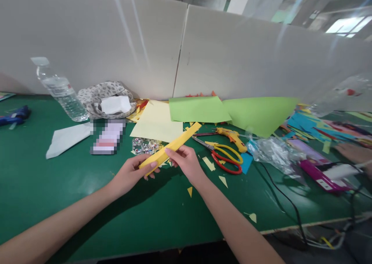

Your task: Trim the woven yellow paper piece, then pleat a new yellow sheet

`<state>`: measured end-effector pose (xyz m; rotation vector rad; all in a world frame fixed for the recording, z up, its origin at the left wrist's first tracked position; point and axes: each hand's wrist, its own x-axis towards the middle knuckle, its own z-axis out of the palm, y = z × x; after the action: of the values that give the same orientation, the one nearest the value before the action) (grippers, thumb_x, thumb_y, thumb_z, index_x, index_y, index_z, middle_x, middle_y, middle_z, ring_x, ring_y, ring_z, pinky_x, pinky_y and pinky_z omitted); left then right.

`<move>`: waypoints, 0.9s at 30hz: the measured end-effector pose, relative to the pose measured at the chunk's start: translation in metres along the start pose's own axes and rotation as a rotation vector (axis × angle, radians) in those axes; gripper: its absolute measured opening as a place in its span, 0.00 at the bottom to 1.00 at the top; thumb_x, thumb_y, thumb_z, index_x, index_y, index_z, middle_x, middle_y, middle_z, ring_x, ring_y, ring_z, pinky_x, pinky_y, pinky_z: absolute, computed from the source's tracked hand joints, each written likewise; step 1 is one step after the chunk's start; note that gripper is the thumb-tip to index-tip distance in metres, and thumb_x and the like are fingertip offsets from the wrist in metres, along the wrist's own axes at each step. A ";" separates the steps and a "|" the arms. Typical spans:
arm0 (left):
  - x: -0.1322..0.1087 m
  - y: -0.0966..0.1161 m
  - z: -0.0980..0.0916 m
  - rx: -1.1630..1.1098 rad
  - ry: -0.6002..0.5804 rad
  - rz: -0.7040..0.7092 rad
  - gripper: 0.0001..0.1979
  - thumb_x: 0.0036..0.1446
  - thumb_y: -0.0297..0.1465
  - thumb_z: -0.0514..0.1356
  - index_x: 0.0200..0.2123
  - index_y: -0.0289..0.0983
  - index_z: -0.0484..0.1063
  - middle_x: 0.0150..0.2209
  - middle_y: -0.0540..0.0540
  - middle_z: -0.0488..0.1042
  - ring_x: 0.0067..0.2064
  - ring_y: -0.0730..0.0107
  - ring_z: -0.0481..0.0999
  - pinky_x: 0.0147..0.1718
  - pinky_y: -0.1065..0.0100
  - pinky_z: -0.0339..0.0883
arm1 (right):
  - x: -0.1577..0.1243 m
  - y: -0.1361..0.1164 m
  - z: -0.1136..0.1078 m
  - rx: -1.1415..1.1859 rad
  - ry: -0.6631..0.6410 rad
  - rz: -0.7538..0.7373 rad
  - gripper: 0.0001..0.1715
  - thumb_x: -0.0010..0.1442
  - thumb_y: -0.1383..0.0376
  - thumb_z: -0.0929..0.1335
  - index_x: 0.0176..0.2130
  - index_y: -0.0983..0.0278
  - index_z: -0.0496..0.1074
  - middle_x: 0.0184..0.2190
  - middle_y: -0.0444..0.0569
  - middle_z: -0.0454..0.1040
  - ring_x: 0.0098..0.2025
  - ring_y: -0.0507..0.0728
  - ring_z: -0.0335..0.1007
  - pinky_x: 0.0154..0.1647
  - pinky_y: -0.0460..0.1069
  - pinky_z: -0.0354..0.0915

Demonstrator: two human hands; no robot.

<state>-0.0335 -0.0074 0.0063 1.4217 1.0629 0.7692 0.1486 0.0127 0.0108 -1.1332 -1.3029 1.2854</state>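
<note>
Yellow paper strip (174,143), folded long, hangs just above the green tabletop (58,190), the left hand (129,175) with its grip closed round the near end, the right hand (186,162) pinching its middle. Seemingly a crease is being pressed; carrying it along calls for even finger pressure

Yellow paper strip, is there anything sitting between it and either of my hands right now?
Nothing visible does. The left hand pinches the near end of the yellow paper strip, and the right hand grips it near the middle. Both are in direct contact with it.
</note>
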 end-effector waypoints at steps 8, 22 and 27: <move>-0.003 0.004 0.000 -0.168 -0.173 -0.044 0.12 0.56 0.39 0.56 0.36 0.35 0.69 0.36 0.46 0.75 0.36 0.69 0.74 0.38 0.66 0.65 | -0.007 -0.002 0.006 0.050 -0.275 0.145 0.15 0.47 0.57 0.71 0.27 0.68 0.72 0.17 0.42 0.69 0.19 0.48 0.64 0.21 0.45 0.63; -0.004 0.000 -0.002 -0.086 -0.184 -0.067 0.12 0.52 0.38 0.60 0.30 0.35 0.65 0.24 0.54 0.67 0.25 0.78 0.66 0.25 0.74 0.59 | -0.003 -0.003 0.003 0.228 -0.154 0.139 0.17 0.46 0.60 0.73 0.37 0.65 0.73 0.28 0.45 0.73 0.27 0.51 0.69 0.23 0.45 0.65; -0.006 0.003 0.001 -0.082 -0.294 -0.080 0.14 0.53 0.39 0.59 0.37 0.35 0.67 0.25 0.53 0.66 0.25 0.76 0.67 0.23 0.73 0.65 | -0.005 -0.002 0.004 0.175 -0.371 0.177 0.18 0.48 0.60 0.72 0.39 0.65 0.72 0.30 0.46 0.74 0.30 0.52 0.70 0.26 0.45 0.67</move>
<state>-0.0347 -0.0131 0.0097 1.3647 0.8458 0.5211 0.1452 0.0068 0.0129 -0.9299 -1.3426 1.7686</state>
